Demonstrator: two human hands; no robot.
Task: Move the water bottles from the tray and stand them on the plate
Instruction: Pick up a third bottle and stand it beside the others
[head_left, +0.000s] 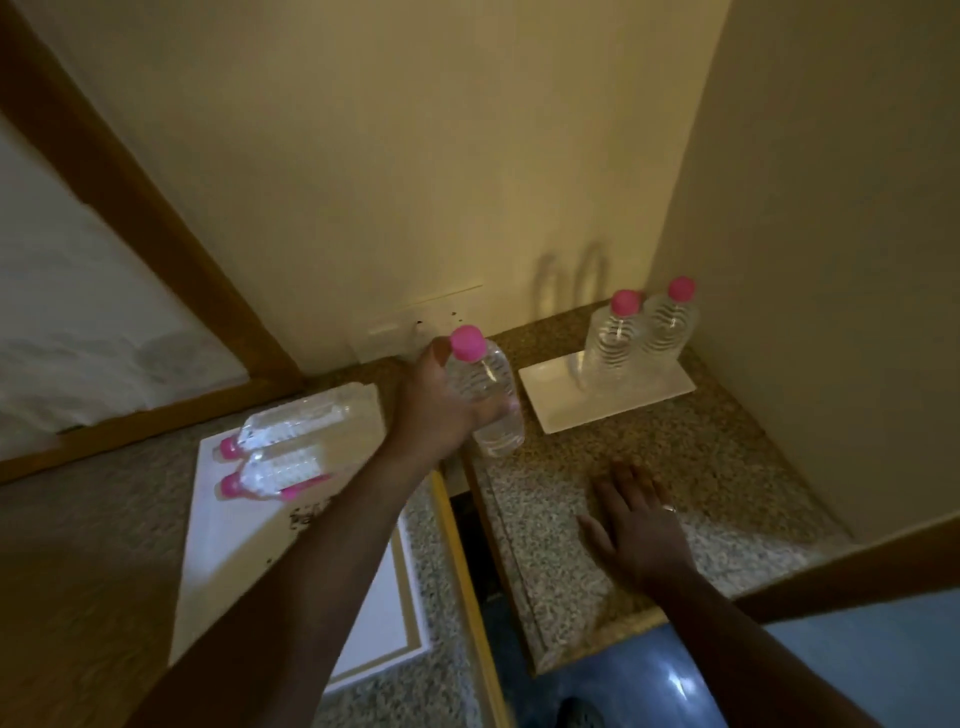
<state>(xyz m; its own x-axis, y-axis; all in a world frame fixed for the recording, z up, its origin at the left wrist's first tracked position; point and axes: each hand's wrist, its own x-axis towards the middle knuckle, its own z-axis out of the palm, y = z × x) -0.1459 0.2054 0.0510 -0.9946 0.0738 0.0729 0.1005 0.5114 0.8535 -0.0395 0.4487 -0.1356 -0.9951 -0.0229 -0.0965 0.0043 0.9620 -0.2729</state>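
My left hand (434, 408) grips a clear water bottle (485, 395) with a pink cap, held nearly upright in the air between the tray and the plate. Two more pink-capped bottles (613, 338) (670, 322) stand upright at the back of the white rectangular plate (550, 400). On the white tray (228, 535) at the left, several bottles (296, 423) lie on their sides, pink caps pointing left. My right hand (636, 519) rests flat, fingers spread, on the granite counter in front of the plate; it holds nothing.
The plate sits on a speckled granite counter (727, 457) in a corner, walls close behind and to the right. A gap (467, 525) separates this counter from the left surface that bears the tray. A wall plate (395, 332) sits low on the back wall. Blue floor shows below.
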